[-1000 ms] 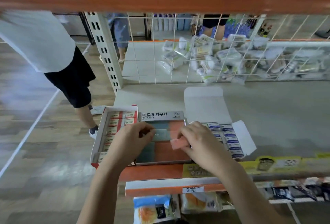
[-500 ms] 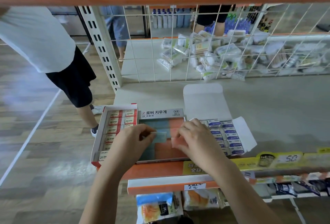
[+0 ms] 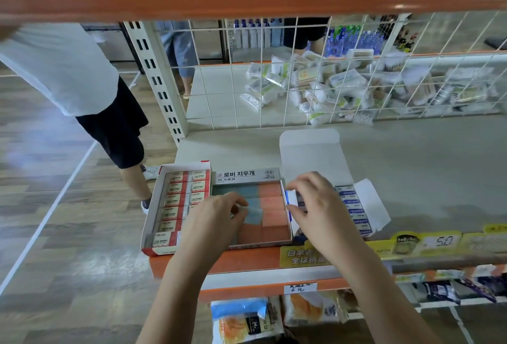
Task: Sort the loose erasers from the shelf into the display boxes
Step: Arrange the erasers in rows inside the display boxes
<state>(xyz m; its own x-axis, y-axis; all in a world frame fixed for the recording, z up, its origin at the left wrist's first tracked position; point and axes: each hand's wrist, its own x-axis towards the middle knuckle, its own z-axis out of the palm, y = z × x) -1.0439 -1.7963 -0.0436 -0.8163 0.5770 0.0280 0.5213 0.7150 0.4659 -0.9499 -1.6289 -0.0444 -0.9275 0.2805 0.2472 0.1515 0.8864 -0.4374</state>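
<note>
Red-edged box of 2B erasers sits leftmost on the shelf; next, left hand pinches a clear-wrapped eraser over the grey middle box — seat it flat, flush with the blue row. Right hand, a second ago holding an orange piece over that box, now grips a white-blue eraser by the rightmost open-flap box.

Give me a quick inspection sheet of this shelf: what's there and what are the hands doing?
Surface: grey shelf, orange front edge.
Job's things: red box of 2B erasers; middle box of blue and orange erasers; white box of blue-labelled erasers.
Clutter: nothing seen.
Hands: left hand pinches a blue eraser over the middle box; right hand grips a white-and-blue eraser.
Cables: nothing seen.
Surroundings: wire grid, packets behind, a person standing left.
</note>
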